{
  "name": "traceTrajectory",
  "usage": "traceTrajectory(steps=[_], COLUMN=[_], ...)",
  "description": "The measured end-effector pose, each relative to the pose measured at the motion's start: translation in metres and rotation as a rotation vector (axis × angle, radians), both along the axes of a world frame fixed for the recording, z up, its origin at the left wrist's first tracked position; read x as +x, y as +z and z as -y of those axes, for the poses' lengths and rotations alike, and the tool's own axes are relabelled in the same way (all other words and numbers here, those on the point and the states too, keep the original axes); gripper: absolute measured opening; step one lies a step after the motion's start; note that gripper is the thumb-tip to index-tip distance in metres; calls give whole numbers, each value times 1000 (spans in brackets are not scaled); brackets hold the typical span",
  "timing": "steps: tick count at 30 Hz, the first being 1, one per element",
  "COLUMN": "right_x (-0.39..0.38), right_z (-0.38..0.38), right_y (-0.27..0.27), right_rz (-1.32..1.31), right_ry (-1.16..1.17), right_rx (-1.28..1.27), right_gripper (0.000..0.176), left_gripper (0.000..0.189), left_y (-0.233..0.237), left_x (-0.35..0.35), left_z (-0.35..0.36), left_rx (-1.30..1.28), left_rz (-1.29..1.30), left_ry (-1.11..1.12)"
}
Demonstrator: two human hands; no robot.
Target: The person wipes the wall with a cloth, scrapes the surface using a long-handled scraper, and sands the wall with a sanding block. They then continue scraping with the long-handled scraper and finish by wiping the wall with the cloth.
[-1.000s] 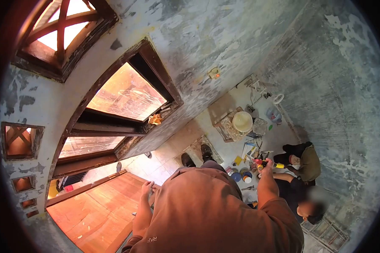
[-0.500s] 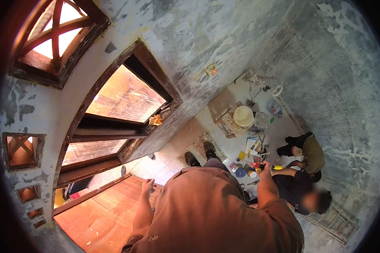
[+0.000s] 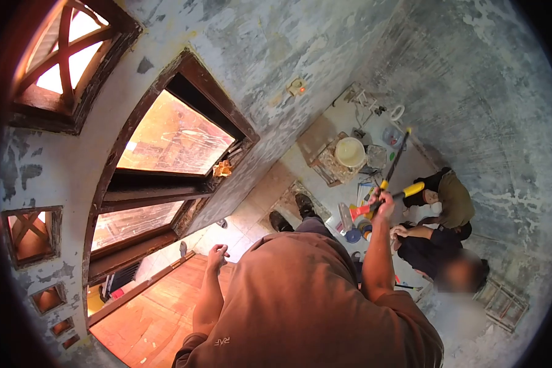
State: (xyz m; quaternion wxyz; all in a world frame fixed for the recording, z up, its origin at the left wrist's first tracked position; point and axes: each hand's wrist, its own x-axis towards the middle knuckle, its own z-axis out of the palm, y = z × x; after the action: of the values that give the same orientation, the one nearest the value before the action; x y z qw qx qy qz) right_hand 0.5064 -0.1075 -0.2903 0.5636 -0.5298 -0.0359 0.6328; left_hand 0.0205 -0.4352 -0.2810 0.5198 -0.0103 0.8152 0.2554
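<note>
Yellow-and-black tools (image 3: 413, 189) gripped in right hand (image 3: 383, 204) | left hand (image 3: 218, 256) loosely curled, closure cannot be told, seen near wooden panel (image 3: 159, 302)

On the left, a brown wood-framed window (image 3: 202, 77) is set in a patchy grey-blue plastered wall (image 3: 245, 52), with a crumpled orange-brown object (image 3: 222, 168) at its sill and a wall fitting showing a red light (image 3: 296, 87) farther right. A round cream bucket (image 3: 350, 153) stands beyond, left of a person in a dark shirt (image 3: 428, 250). A flat orange-brown wooden panel (image 3: 156, 297) lies near left.
</note>
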Motion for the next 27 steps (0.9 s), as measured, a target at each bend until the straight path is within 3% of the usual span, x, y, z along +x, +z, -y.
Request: traceTrajectory(steps=[1,6,8,10,14,16,17,18,20,22,23,27], right_x=[-6,-54,-76,-98,-143,-163,-171,-181,-195,-195,-193,-164], right_z=[-12,-47,-51,-51,-42,-39,-36,-34,-28,-23,-24,-16], right_y=[9,61,85,105,136,141,145,150,162,163,155,125], right_rz=[-88,-119,-145,-202,-203,-234,-240,-246,-219,-192,-193,-26], right_ry=[122,169,196,250,379,428,439,449,398,403,384,416], right_rx=[47,302,348,427,499,502,510,522,588,615,633,566], right_gripper=[11,18,17,17,17,18,18,18,20,21,21,19], left_gripper=[28,30,30,29,55,70,75,70,55,82,82,53], left_y=[-1,14,33,56,183,233,237,208,213,192,187,178], left_x=[-3,-8,-3,8,69,105,120,139,165,175,178,175], left_z=[-4,-45,-77,-125,-251,-289,-299,-306,-310,-305,-301,-296], left_rx=[36,125,241,487,959,929,1014,1053,853,953,965,911], left_rz=[13,-14,39,35,-318,-308,-366,-522,-334,-352,-361,-401], left_ry=[6,-10,50,-57,-668,-986,-1115,-1213,-1298,-1201,-1223,-1144])
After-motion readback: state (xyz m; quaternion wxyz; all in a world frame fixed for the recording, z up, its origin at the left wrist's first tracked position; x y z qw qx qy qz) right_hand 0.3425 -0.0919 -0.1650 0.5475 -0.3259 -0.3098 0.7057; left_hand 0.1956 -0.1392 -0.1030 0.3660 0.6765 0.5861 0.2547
